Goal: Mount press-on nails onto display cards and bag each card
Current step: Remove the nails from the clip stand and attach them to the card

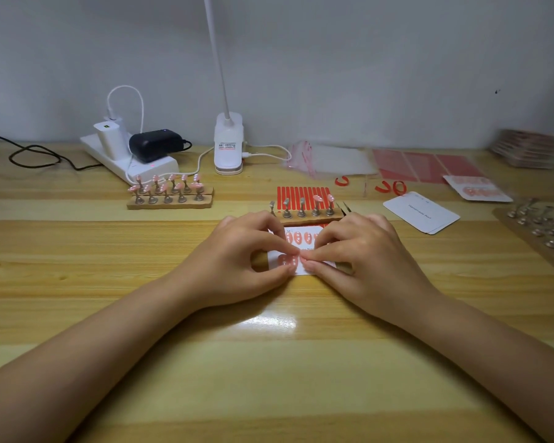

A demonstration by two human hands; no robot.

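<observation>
Pressing a pink press-on nail (pixel 302 261) onto the white display card (pixel 304 274), the left hand (pixel 237 257) and right hand (pixel 362 254) meet at mid-worktop (pixel 269 362), thumb and forefinger of each pinched around the nail. Light, stiff, glossy and likely slippery, it is best held by its side edges. Behind the card, a wooden stand (pixel 307 212) carries two further nails.

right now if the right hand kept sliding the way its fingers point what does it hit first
The right hand points left across the card, so it would most likely meet the left hand's fingertips, which are already nearly touching it.
</observation>
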